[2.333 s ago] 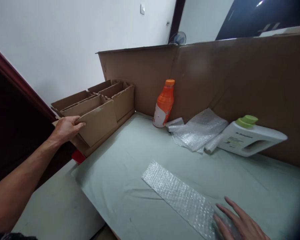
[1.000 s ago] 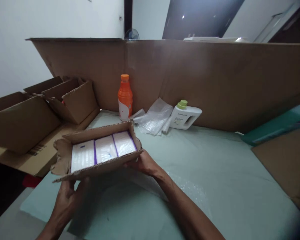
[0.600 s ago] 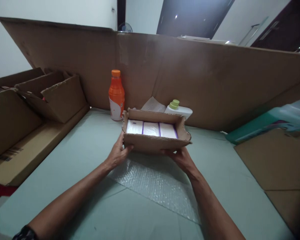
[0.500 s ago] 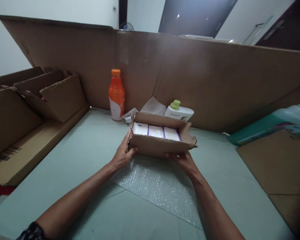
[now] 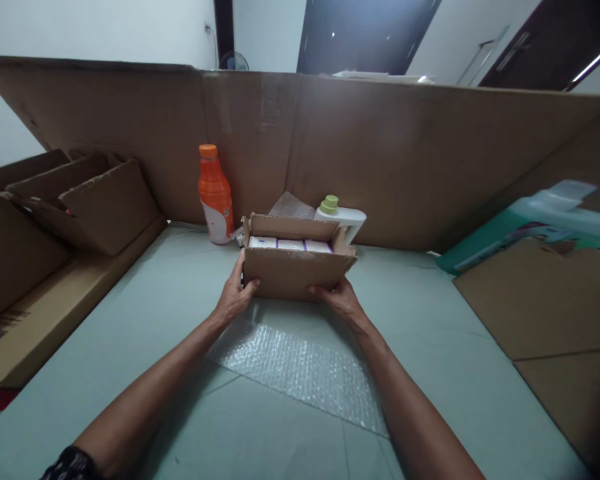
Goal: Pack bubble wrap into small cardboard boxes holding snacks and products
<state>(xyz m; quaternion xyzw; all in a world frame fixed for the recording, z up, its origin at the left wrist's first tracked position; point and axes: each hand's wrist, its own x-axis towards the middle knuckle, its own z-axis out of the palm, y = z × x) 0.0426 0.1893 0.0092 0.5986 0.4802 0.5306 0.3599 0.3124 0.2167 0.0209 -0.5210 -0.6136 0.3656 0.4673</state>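
Observation:
A small open cardboard box point(image 5: 293, 272) sits at the middle of the green table, with white packs edged in purple point(image 5: 290, 245) lined up inside. My left hand point(image 5: 234, 300) grips its left front corner. My right hand point(image 5: 337, 299) holds the lower right of its front wall. A sheet of bubble wrap point(image 5: 300, 363) lies flat on the table just in front of the box, between my forearms.
An orange bottle point(image 5: 214, 195) and a white jug with a green cap point(image 5: 341, 216) stand behind the box against a tall cardboard wall point(image 5: 430, 160). Open cardboard boxes point(image 5: 80, 200) line the left side. Flat cardboard point(image 5: 540, 300) and a teal package point(image 5: 525, 223) lie at the right.
I took the small box from the stack at the left, carried it to the middle with both hands, and it has now come down onto the table, level, behind the bubble wrap.

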